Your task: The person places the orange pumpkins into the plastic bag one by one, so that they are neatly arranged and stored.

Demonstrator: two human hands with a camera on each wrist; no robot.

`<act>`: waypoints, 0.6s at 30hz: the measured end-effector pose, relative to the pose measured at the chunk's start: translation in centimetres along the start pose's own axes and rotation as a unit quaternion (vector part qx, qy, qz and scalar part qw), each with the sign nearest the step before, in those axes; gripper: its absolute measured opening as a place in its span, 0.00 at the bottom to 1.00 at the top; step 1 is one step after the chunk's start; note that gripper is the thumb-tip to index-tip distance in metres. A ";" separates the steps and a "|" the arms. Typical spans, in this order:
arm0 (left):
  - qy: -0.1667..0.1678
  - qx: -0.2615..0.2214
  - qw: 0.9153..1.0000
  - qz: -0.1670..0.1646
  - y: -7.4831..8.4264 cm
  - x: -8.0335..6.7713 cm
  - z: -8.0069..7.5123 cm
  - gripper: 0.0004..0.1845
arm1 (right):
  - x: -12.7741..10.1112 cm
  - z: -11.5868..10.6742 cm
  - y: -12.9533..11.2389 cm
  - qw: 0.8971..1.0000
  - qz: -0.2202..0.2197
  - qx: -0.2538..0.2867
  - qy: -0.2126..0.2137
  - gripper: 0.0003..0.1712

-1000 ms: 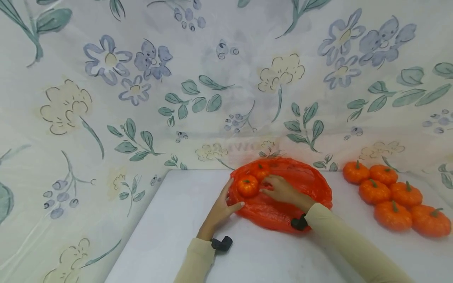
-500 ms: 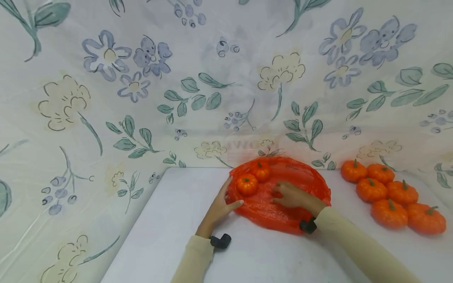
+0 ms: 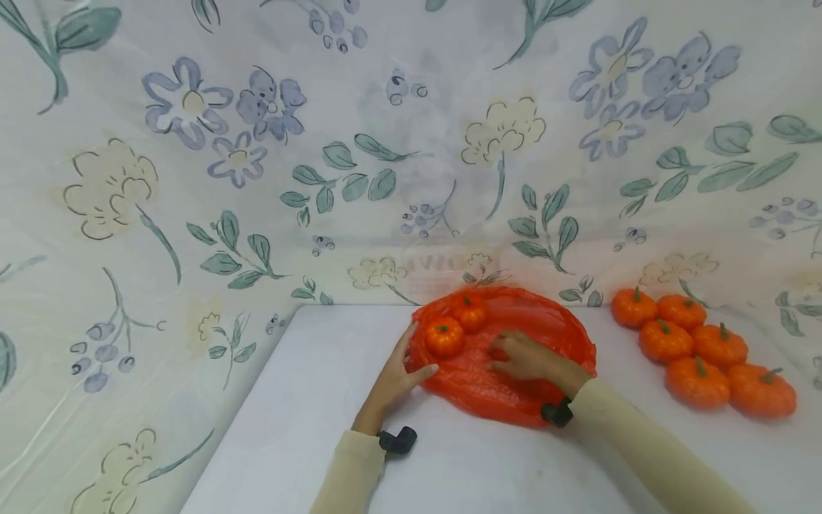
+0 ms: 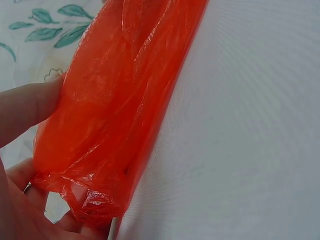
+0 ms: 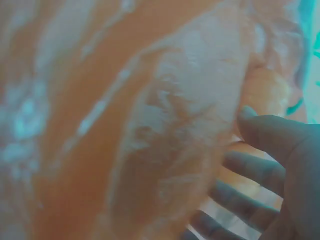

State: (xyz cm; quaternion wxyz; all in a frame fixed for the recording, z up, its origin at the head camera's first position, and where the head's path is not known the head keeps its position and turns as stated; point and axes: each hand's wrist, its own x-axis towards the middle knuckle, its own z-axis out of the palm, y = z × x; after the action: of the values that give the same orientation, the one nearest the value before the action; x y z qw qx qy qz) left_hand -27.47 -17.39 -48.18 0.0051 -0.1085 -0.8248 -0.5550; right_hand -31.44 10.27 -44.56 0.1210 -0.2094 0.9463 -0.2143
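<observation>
My left hand (image 3: 397,377) is at the left edge of the red plastic bag (image 3: 475,401), thumb and fingers spread apart. In the left wrist view my thumb touches the upper edge of the bag and the fingers reach beneath its crumpled end; nothing is clenched.

My right hand (image 3: 526,357) is over the inside of the bag, near its middle, fingers slightly bent in the head view, spread and loose in the right wrist view. It holds nothing. Behind my thumb there is a rounded pale-orange shape; the view is washed out, so I cannot tell whether I touch it.

The bag lies spread wide on the white table (image 3: 321,371), near the back edge. Inside, at its left end: a front pumpkin (image 3: 444,336) and a rear pumpkin (image 3: 469,314), just beside each other, both stem up, to the left of my right hand.

Right of the bag, apart from it: six loose pumpkins (image 3: 698,382), close-set in three rows of two, green stems showing. Behind the table hangs a flowered sheet (image 3: 347,235). Sleeves (image 3: 655,442): beige.
</observation>
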 end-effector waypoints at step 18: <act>0.008 0.003 1.000 -0.007 -0.7 -0.2 0.1 0.47 | -11.2 -7.0 4.4 0.986 -0.033 0.052 0.156 0.24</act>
State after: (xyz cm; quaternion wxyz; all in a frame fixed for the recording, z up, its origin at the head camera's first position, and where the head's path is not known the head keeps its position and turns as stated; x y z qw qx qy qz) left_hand -27.34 -17.56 -48.93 0.0084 -0.0981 -0.8272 -0.5532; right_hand -25.30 21.41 -38.90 -0.0245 -0.1980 0.9337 -0.2971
